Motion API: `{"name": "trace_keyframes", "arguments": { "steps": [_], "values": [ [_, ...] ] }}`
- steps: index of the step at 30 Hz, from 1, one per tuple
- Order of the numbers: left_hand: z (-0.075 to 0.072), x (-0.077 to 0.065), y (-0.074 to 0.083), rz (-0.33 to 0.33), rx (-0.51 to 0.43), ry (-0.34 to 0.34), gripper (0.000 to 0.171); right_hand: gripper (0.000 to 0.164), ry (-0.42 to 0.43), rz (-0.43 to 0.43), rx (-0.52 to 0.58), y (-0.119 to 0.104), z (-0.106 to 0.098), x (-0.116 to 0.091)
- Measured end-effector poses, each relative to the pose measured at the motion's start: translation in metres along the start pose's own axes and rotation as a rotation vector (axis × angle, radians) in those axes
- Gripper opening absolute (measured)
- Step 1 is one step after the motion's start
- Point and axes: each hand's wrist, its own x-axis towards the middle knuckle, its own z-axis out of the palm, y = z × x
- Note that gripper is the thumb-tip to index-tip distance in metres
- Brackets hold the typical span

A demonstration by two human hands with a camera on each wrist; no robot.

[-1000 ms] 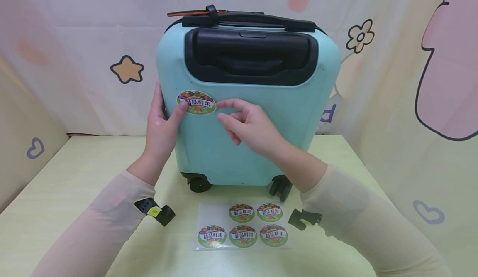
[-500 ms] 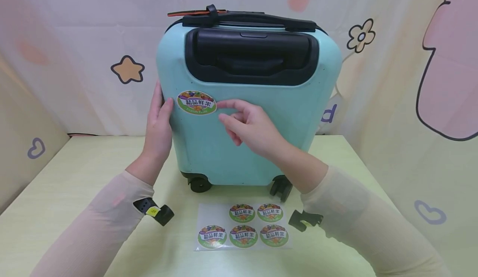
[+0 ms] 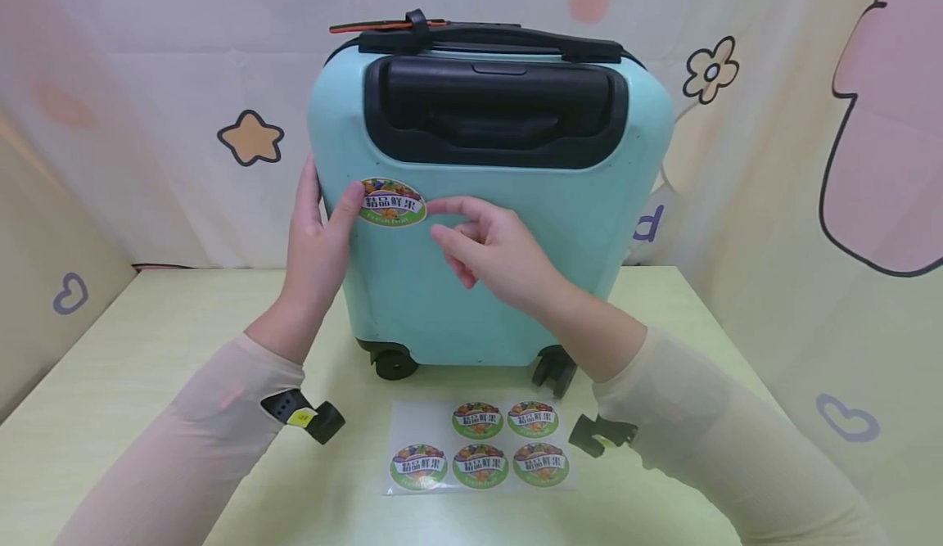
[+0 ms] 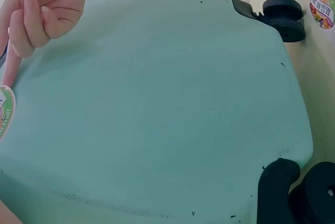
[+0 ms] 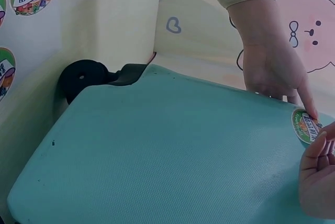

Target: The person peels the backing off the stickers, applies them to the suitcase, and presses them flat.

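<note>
A turquoise suitcase (image 3: 479,300) stands upright on the table. An oval fruit sticker (image 3: 394,206) lies on its front, below the black handle recess at the left. My left hand (image 3: 317,243) rests along the suitcase's left side, its fingers partly hidden behind the edge. Its thumb presses on the sticker's left end, covering a little of it. From the other side, the straight index finger of my right hand (image 3: 497,247) touches the sticker's right edge, while the other fingers are bent and hold nothing. The right wrist view shows both hands meeting at the sticker (image 5: 304,125).
A sheet of stickers (image 3: 412,423) with several oval labels lies flat in front of the suitcase. Black wheels (image 3: 394,363) carry the suitcase on the pale table (image 3: 199,317). A printed curtain (image 3: 184,55) hangs behind and at the sides.
My left thumb lifts off the sticker to the suitcase's left edge, then comes back onto the sticker's left end, somewhat higher than before. My right hand stays in place.
</note>
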Motion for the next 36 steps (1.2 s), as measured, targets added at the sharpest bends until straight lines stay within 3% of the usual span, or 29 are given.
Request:
{"name": "trace_keyframes", "arguments": {
  "steps": [14, 22, 24, 26, 31, 33, 36],
  "values": [
    [-0.004, 0.001, -0.004, 0.026, -0.045, -0.046, 0.062, 0.037, -0.015, 0.008, -0.018, 0.002, -0.002, -0.003],
    [-0.011, -0.003, 0.002, 0.025, 0.011, -0.117, 0.059, 0.036, 0.008, -0.018, -0.037, 0.005, -0.007, -0.009],
    [-0.013, -0.005, 0.006, 0.044, 0.031, -0.131, 0.058, 0.032, 0.046, -0.09, -0.084, 0.006, -0.008, -0.01],
    [-0.014, -0.008, 0.009, 0.07, 0.051, -0.137, 0.057, 0.027, 0.111, -0.258, -0.202, 0.006, -0.011, -0.011],
    [-0.017, -0.01, 0.001, 0.13, 0.165, -0.085, 0.057, 0.024, 0.406, -0.76, -0.726, 0.003, -0.02, -0.005],
    [-0.019, -0.011, -0.007, 0.205, 0.254, -0.041, 0.058, 0.031, 0.488, -0.839, -0.9, 0.002, -0.025, -0.003],
    [-0.021, -0.011, -0.017, 0.418, 0.429, 0.029, 0.06, 0.045, 0.524, -0.83, -1.067, 0.003, -0.031, -0.002]
  ]
}}
